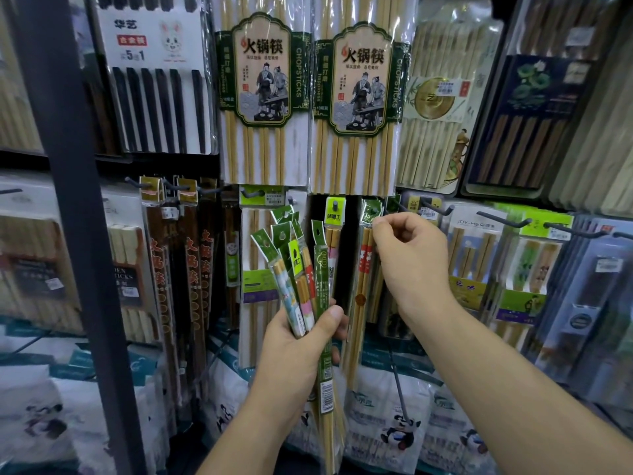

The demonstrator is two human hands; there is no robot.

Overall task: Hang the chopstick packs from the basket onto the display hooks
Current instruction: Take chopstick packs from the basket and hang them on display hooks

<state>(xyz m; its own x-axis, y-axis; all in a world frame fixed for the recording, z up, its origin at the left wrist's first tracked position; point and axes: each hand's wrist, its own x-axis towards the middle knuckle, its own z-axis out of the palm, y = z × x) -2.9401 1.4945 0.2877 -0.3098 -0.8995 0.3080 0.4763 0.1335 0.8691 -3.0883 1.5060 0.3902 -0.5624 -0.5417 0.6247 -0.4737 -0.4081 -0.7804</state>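
Left hand (301, 341) grips a fan of chopstick packs (301, 269); right hand (407, 255) pinches a hanging pack's header (371, 212) (at its hook).

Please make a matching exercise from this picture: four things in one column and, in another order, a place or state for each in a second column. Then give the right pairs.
Things
1. left hand
2. right hand
3. black chopsticks
4. large green-label packs

Places or states
A. upper left of the picture
B. pinches the top of a single pack
C. hang at top centre, side by side
D. grips a fan of narrow packs

Pairs: 1-D, 2-B, 3-A, 4-C
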